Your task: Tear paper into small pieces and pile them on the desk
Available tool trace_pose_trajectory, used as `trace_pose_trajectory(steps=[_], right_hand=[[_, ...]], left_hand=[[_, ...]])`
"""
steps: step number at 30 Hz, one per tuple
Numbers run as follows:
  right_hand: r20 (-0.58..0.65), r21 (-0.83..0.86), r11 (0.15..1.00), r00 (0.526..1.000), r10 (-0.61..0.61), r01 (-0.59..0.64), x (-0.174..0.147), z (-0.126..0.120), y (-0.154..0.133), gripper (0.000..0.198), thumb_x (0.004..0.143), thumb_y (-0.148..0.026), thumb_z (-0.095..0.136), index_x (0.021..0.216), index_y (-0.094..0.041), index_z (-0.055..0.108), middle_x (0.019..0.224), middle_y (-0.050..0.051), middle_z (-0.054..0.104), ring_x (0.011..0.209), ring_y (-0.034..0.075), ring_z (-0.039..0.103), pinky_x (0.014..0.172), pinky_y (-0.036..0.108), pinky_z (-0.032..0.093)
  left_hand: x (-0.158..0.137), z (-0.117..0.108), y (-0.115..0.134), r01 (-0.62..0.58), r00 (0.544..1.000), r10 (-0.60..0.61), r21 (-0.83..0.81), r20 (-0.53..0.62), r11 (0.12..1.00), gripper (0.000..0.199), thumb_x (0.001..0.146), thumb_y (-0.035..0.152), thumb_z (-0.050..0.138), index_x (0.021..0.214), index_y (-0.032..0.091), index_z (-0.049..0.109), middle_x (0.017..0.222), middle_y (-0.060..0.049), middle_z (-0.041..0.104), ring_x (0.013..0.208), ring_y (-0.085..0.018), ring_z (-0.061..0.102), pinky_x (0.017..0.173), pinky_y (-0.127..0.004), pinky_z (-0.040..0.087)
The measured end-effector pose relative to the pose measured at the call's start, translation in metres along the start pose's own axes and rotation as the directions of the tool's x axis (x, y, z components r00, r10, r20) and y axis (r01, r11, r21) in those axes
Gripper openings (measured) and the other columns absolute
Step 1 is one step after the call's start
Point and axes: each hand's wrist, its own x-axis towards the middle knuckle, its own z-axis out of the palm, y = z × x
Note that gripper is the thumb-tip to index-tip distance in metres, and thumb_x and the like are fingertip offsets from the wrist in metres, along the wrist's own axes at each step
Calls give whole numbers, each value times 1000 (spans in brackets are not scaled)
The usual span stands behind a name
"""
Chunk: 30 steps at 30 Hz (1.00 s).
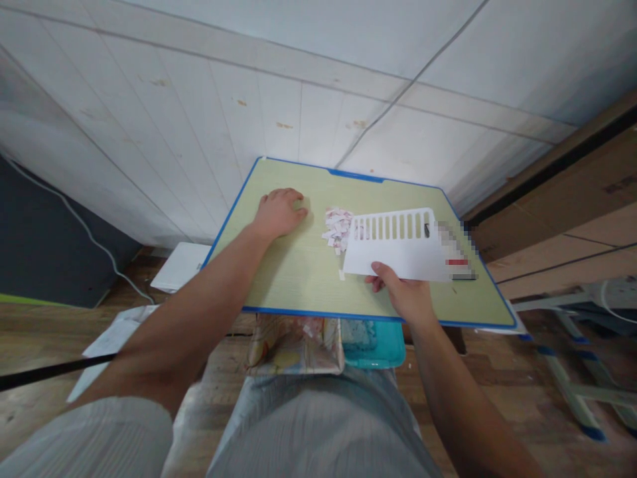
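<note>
My right hand (405,292) grips the lower edge of a flat white slotted panel (385,254), thumb on top and fingers underneath. A row of rounded slots runs along the panel's far side, and a small dark mark or object shows at the rightmost slot. The panel's left end meets a small heap of torn paper scraps (336,229), some visible through the slots. To the left of the heap, my left hand (279,211) rests palm down on the table with its fingers apart, holding nothing. Pixelation hides whatever lies at the panel's right end.
The yellow-green tabletop (298,285) has a blue rim and stands against a white panelled wall (223,99). Below its near edge are a patterned bag (293,348) and a turquoise container (383,345). Cardboard boxes (567,192) stand right; a white box (180,265) lies left.
</note>
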Motion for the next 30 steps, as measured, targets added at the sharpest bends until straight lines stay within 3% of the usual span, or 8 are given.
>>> trace_pose_trajectory(steps=[4, 13, 24, 30], right_hand=[[40, -71, 997, 999, -10, 12, -1, 0, -5, 51, 93, -64, 79, 57, -31, 67, 71, 9, 83, 73, 28, 79, 84, 43, 70], [2, -35, 999, 1000, 16, -16, -9, -9, 2, 48, 90, -65, 86, 62, -28, 71, 64, 6, 77, 59, 24, 70, 66, 38, 63], [-8, -36, 999, 1000, 30, -31, -20, -27, 5, 47, 84, -62, 91, 60, -26, 73, 58, 4, 68, 55, 21, 60, 60, 37, 58], [-50, 0, 998, 997, 60, -60, -25, -33, 8, 37, 77, -53, 92, 62, -26, 71, 55, 3, 69, 55, 22, 66, 62, 37, 61]], left_hand=[[0, 0, 0, 11, 1000, -10, 6, -1, 1000, 55, 105, 42, 63, 154, 25, 81, 172, -11, 72, 166, -40, 59, 143, -60, 41], [1, 0, -1, 4, 1000, -4, 3, 1, 1000, 54, 106, 44, 64, 154, 27, 81, 173, -10, 72, 167, -39, 59, 143, -59, 40], [2, 1, -3, 4, 1000, -4, 23, 4, 1000, 54, 108, 44, 64, 156, 24, 80, 173, -11, 72, 166, -37, 60, 144, -53, 40], [3, 2, -3, -3, 1000, 4, 17, -13, 1000, 51, 107, 42, 65, 153, 25, 81, 171, -10, 74, 166, -37, 61, 143, -53, 41]])
